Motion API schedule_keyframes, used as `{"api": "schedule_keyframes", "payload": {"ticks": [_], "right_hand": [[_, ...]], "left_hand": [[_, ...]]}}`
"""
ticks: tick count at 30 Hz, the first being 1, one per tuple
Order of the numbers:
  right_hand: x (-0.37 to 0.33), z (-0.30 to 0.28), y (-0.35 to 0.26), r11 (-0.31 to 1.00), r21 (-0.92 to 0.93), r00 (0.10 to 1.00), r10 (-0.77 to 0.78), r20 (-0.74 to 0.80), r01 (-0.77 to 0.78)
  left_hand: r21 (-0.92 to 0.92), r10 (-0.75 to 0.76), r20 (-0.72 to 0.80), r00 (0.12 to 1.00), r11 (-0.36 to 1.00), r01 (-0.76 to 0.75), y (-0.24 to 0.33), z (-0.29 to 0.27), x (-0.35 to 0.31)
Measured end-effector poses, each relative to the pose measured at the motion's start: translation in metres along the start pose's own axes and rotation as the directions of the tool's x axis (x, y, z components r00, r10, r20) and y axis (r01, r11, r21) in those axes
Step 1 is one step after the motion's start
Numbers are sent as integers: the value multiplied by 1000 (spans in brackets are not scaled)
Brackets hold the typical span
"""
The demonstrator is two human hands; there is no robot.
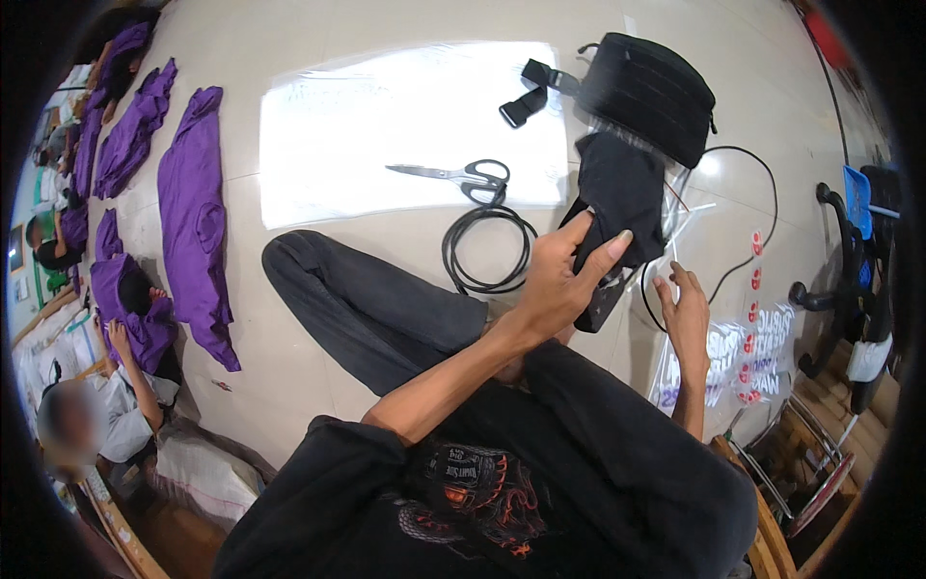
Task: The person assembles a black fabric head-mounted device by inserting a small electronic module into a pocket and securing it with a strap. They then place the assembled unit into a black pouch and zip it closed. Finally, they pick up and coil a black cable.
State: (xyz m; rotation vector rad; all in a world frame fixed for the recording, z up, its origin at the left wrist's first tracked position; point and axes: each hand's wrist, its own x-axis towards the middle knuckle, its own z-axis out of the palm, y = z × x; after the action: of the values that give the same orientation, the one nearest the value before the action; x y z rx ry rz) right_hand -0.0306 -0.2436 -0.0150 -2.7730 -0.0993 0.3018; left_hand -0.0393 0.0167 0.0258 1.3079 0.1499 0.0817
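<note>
My left hand (567,270) is closed on a piece of black cloth (625,183), pinching its near edge between thumb and fingers. The cloth hangs over a dark flat piece (606,307), whose kind I cannot make out. To the right, my right hand (687,307) is apart from the cloth, with its fingers spread and slightly bent. Beyond the cloth lies a black waist bag (648,92) with a buckled strap (529,104). Scissors (463,177) with black handles rest on a white sheet (338,145), and a coiled black cable (463,253) lies just nearer to me.
Purple garments (193,212) are spread on the floor at left, with other people (125,405) beside them. At right are printed clear plastic (752,347), a thin black cable (775,193), a blue dustpan (857,203) and a chair base (820,294). My crossed legs (376,299) border the near side.
</note>
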Motion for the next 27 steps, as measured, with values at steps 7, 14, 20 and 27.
{"api": "schedule_keyframes", "payload": {"ticks": [7, 14, 20, 27], "right_hand": [[37, 57, -71, 830, 294, 867, -497, 6, 474], [8, 160, -170, 492, 279, 409, -859, 307, 825], [-1, 188, -191, 278, -13, 277, -950, 143, 960], [23, 168, -207, 333, -48, 331, -891, 311, 942]], "left_hand": [[344, 481, -608, 631, 877, -337, 88, -119, -13], [168, 400, -633, 663, 907, -386, 145, -199, -26], [198, 492, -505, 709, 866, -460, 128, -198, -37], [-96, 312, -508, 802, 905, -414, 154, -175, 3]]}}
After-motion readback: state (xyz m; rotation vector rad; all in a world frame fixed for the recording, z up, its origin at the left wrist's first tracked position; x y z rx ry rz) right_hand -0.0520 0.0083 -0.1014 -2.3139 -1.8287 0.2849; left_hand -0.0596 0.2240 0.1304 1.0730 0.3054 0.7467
